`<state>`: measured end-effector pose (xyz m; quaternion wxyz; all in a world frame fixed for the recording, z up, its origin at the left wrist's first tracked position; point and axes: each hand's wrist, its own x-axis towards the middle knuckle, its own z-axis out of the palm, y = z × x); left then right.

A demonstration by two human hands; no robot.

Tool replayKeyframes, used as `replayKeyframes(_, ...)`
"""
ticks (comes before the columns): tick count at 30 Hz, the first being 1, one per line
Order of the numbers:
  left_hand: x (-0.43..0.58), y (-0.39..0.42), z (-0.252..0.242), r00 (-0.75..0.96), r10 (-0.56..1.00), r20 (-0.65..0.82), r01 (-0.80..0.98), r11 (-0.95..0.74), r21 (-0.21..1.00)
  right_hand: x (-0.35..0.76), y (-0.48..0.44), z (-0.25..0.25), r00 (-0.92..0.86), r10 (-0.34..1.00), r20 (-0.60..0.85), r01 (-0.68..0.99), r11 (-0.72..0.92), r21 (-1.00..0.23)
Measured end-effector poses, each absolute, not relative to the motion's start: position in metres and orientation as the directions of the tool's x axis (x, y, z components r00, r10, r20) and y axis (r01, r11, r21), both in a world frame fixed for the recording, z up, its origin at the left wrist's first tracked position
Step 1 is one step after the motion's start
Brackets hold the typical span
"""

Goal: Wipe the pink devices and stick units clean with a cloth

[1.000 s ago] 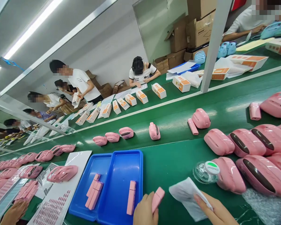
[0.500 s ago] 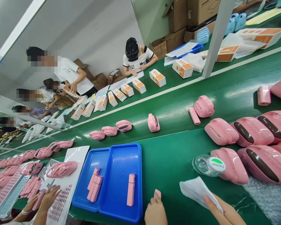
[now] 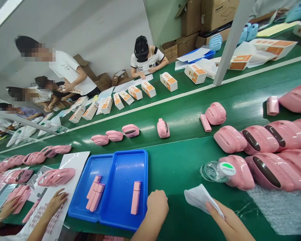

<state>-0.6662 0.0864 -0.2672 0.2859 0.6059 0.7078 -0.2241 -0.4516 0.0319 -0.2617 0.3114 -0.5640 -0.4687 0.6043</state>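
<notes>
By the right edge of the right tray (image 3: 125, 170), the left hand (image 3: 158, 205) is curled, contents hidden. Well right of that tray, the right hand (image 3: 224, 214) pinches the cloth (image 3: 196, 196). Green table (image 3: 174, 164) spans from tray to bottle (image 3: 210, 171).

On the smooth green worktable (image 3: 175, 167) are lying 2 shallow blue plastic trays (image 3: 121, 174), several rounded glossy pink cases (image 3: 229, 139) & transp. bubble wrap (image 3: 278, 214).

Cardboard boxes (image 3: 218, 15) stand stacked before a pale green wall (image 3: 163, 25), which adjoins a grey wall (image 3: 102, 30).
</notes>
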Motion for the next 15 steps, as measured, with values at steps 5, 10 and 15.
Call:
replayKeyframes(5,-0.68,0.04,-0.262,-0.139,0.786,-0.602,0.924,0.322,0.206,-0.458,0.028,-0.264,-0.12,0.91,-0.397,0.009,-0.399,-0.917)
replayKeyframes(10,-0.681,-0.004,-0.278,-0.242,0.734,-0.634,0.707,0.581,0.403,-0.462,0.031,-0.258,-0.01,0.888,-0.459,-0.085,-0.458,-0.885)
replayKeyframes(15,-0.672,0.005,-0.255,-0.195,0.722,-0.664,0.272,0.691,0.67,-0.453,0.026,-0.248,-0.045,0.875,-0.482,-0.245,-0.478,-0.844)
